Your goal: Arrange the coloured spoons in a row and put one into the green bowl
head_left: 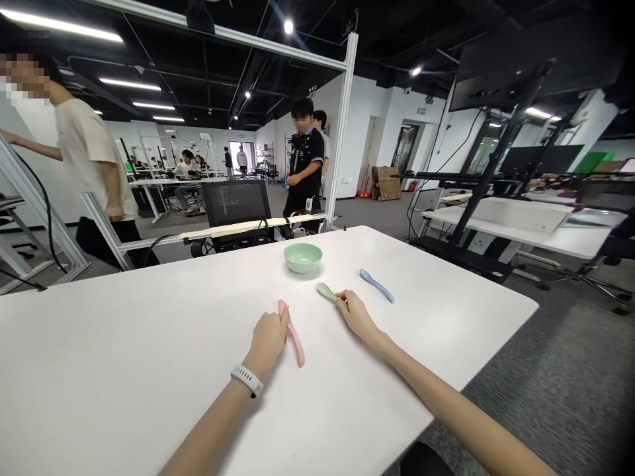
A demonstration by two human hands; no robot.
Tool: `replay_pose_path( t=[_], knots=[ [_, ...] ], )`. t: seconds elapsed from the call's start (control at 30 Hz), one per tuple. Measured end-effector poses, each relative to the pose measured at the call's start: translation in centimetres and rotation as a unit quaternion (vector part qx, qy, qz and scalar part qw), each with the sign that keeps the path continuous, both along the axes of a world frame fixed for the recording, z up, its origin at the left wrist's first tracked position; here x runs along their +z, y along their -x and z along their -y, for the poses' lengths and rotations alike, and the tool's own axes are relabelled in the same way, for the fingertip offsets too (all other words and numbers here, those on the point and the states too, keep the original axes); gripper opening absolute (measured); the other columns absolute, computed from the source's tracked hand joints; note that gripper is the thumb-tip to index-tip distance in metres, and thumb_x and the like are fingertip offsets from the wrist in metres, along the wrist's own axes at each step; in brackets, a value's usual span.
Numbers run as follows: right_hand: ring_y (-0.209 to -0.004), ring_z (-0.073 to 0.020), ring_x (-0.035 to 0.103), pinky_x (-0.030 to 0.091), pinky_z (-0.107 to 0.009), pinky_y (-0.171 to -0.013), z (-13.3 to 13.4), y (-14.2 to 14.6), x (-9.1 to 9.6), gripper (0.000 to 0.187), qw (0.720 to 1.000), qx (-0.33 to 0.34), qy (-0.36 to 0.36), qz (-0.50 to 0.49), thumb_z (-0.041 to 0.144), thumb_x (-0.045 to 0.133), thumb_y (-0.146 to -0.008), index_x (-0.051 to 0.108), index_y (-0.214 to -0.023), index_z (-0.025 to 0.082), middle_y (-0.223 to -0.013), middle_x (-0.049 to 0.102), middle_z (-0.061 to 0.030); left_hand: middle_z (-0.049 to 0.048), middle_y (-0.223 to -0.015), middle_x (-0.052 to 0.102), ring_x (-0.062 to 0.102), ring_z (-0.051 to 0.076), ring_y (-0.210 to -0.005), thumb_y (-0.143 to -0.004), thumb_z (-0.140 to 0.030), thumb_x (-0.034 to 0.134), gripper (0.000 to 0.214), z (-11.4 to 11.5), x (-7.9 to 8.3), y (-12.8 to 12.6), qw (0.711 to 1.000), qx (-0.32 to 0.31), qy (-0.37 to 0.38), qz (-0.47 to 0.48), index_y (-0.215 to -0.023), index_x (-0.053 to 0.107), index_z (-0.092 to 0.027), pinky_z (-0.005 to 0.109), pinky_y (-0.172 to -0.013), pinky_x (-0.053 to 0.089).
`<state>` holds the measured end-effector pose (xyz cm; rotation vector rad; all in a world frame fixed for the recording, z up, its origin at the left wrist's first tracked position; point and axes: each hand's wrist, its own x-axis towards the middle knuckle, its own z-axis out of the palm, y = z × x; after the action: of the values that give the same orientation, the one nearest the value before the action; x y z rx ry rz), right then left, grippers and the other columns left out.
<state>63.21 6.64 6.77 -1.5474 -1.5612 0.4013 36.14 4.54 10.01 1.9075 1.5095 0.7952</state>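
On the white table [397,277], my left hand [268,340] curls around a pink plastic spoon [296,345], and my right hand [357,316] pinches a pale green plastic spoon [326,291]. A blue plastic spoon [377,285] lies right, beyond them a pale green bowl [302,258].

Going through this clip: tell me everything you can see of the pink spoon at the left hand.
The pale pink spoon is long, slim and gently curved, with a smooth matte surface that looks like plastic or silicone. It slants across the white table top, its wider lower end at the surface. The person's left hand closes around its upper part, with fingers covering most of that end, so its bowl cannot be made out.
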Motion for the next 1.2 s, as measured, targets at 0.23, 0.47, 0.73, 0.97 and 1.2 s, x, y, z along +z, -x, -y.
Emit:
replay_pose_path(
  t=[0.23, 0.47, 0.73, 0.97, 1.2],
  knots=[
    [-0.106, -0.0303, 0.065, 0.051, -0.043, -0.099, 0.1, 0.7, -1.4, 0.019, 0.993, -0.018, 0.000, 0.114, 0.028, 0.046, -0.105, 0.063, -0.104, 0.019, -0.110, 0.072, -0.0181, 0.0264, -0.086, 0.075, 0.066, 0.042, -0.106, -0.100, -0.043, 0.041, 0.061, 0.1, -0.1, -0.6, 0.978, -0.008, -0.054, -0.201, -0.139, 0.070, -0.005, 0.056, -0.095, 0.046],
    [-0.114, -0.0327, 0.065, 0.051, -0.047, -0.106, 0.3, 0.5, -1.0, 0.031, 0.992, -0.028, -0.011, 0.120, 0.031, 0.047, -0.106, 0.067, -0.122, 0.013, -0.117, 0.069, -0.0203, 0.0283, -0.104, 0.075, 0.058, 0.049, -0.127, -0.106, -0.055, 0.023, 0.071, 0.5, 3.0, -0.5, 0.955, 0.055, -0.083, -0.281, -0.126, 0.078, -0.014, 0.064, -0.106, 0.040],
    [-0.106, -0.0283, 0.068, 0.053, -0.045, -0.104, 0.3, 0.2, -0.9, 0.036, 0.994, -0.032, 0.009, 0.102, 0.023, 0.052, -0.101, 0.071, -0.129, 0.011, -0.115, 0.069, -0.0171, 0.0344, -0.180, 0.018, 0.013, 0.049, -0.170, -0.090, -0.069, 0.054, 0.106, 2.6, 2.9, 0.0, 0.939, -0.083, 0.101, -0.319, -0.166, 0.033, 0.002, 0.063, -0.132, 0.023],
    [-0.101, -0.0258, 0.068, 0.052, -0.039, -0.100, 0.2, 0.3, -0.3, 0.032, 0.995, -0.022, 0.017, 0.097, 0.025, 0.053, -0.102, 0.077, -0.118, 0.012, -0.111, 0.072, -0.0151, 0.0301, -0.181, 0.015, 0.006, 0.044, -0.171, -0.098, -0.066, 0.043, 0.099, 1.5, 1.0, -0.1, 0.955, -0.171, 0.044, -0.240, -0.170, 0.027, -0.001, 0.066, -0.136, 0.016],
    [-0.090, -0.0243, 0.066, 0.052, -0.037, -0.093, 0.3, 0.3, 0.0, 0.033, 0.996, -0.024, 0.011, 0.089, 0.033, 0.059, -0.097, 0.079, -0.113, 0.013, -0.101, 0.073, -0.0121, 0.0198, -0.184, 0.002, -0.006, 0.035, -0.171, -0.102, -0.056, 0.038, 0.090, 0.2, 0.4, -0.1, 0.949, -0.233, 0.011, -0.210, -0.174, 0.017, -0.007, 0.060, -0.140, 0.008]
  ],
)
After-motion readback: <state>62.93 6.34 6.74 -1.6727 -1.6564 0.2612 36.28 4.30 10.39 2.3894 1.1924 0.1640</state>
